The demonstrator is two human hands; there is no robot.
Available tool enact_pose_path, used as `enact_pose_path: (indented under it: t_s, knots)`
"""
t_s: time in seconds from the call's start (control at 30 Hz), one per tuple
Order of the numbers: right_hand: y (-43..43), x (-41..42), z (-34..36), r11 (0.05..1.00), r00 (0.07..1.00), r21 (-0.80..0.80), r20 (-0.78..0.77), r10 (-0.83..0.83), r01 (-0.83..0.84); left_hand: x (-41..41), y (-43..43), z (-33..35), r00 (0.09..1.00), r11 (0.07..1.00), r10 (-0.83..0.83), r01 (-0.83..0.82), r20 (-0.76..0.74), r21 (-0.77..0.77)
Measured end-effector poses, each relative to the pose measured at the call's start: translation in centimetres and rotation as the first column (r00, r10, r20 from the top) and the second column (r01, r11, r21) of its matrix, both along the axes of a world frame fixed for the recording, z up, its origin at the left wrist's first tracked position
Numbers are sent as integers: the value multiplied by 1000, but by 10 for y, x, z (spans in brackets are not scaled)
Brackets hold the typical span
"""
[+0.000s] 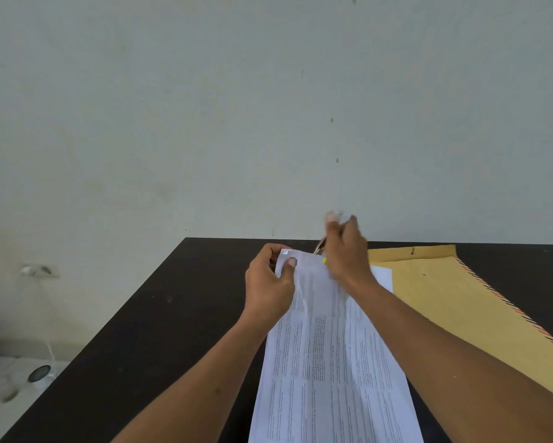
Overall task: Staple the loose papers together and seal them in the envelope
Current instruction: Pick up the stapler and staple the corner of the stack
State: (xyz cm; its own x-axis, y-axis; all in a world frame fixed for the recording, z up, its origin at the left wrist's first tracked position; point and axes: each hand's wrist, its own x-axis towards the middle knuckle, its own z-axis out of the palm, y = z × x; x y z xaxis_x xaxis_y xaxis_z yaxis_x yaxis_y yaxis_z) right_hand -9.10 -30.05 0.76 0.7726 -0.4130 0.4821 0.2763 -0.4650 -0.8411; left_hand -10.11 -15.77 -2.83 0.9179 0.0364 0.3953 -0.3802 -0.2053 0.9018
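A stack of printed white papers lies lengthwise on the dark table. My left hand pinches the far left corner of the stack and lifts it slightly. My right hand is blurred at the far end of the papers, closed around a stapler; only a metal edge and a yellow spot of the stapler show beside the palm. A large brown envelope with a red-and-blue striped edge lies flat to the right, partly under the papers and my right forearm.
A pale wall stands right behind the table's far edge. The table's left edge runs diagonally toward me. Beyond it, low on the left, are a wall socket with a white cable and a small round dark object on the floor.
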Motion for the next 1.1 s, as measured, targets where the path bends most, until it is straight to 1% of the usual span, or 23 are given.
enact_pose_path:
  t_s: [0.03, 0.07, 0.1, 0.13, 0.17, 0.2, 0.23, 0.27, 0.3, 0.37, 0.47, 0.5, 0.57, 0.63, 0.73, 0.77, 0.8, 0.83, 0.9, 0.93, 1.03, 1.1]
  knots:
    - [-10, 3, 2, 994, 997, 70, 10, -82, 81, 4, 4, -2, 999, 1000, 20, -19, -40, 17]
    - [-21, 6, 3, 982, 987, 101, -24, -157, 158, 9, 9, -5, 996, 999, 37, -33, -81, 41]
    - [-34, 9, 1, 977, 975, 84, -120, -187, 198, 15, 15, -10, 992, 997, 50, -42, -119, 65]
    - [-47, 10, -4, 982, 947, 7, -267, -180, 188, 21, 21, -16, 986, 994, 66, -52, -151, 93]
    - [-58, 10, -12, 986, 890, -119, -427, -157, 117, 26, 27, -22, 979, 990, 87, -64, -183, 127]
    - [-65, 8, -23, 968, 814, -249, -561, -152, 9, 32, 32, -29, 970, 983, 113, -78, -214, 168]
    - [-70, 5, -34, 927, 741, -365, -646, -184, -88, 36, 37, -37, 960, 973, 143, -91, -242, 214]
    - [-73, 1, -46, 876, 694, -459, -680, -237, -150, 40, 41, -45, 950, 959, 173, -103, -259, 265]
    - [-74, -3, -58, 834, 676, -522, -681, -280, -180, 42, 44, -52, 944, 942, 201, -113, -263, 316]
    - [-72, -8, -75, 764, 677, -617, -645, -354, -188, 45, 45, -63, 938, 910, 238, -125, -251, 395]
    - [-66, -13, -88, 691, 686, -697, -599, -413, -193, 48, 43, -73, 934, 879, 257, -119, -249, 461]
    - [-65, -14, -92, 685, 684, -704, -594, -423, -188, 48, 42, -75, 932, 863, 267, -119, -245, 491]
    - [-64, -16, -98, 693, 679, -701, -593, -434, -169, 50, 39, -79, 939, 802, 286, -124, -193, 585]
    - [-67, -16, -100, 722, 671, -679, -599, -437, -136, 51, 35, -82, 949, 709, 289, -125, -124, 694]
    - [-82, -16, -94, 768, 695, -641, -558, -453, -14, 54, 31, -76, 955, 569, 286, -103, -80, 816]
    - [-91, -17, -92, 774, 696, -633, -554, -456, 3, 55, 29, -72, 956, 521, 287, -103, -60, 847]
    - [-101, -20, -91, 778, 676, -628, -579, -455, -15, 56, 26, -69, 957, 488, 287, -106, -45, 867]
    - [-111, -25, -90, 779, 633, -624, -628, -453, -61, 56, 22, -65, 959, 478, 281, -110, -33, 871]
    - [-133, -40, -90, 769, 531, -619, -711, -461, -160, 55, 7, -58, 975, 506, 222, -87, -32, 858]
    - [-143, -48, -89, 761, 497, -622, -727, -474, -185, 53, -4, -56, 985, 526, 172, -70, -26, 848]
    - [-183, -68, -87, 783, 457, -594, -757, -466, -184, 46, -45, -52, 1000, 599, 9, -17, 15, 801]
    - [-215, -83, -85, 798, 436, -579, -769, -467, -168, 42, -74, -49, 994, 639, -100, 30, 45, 769]
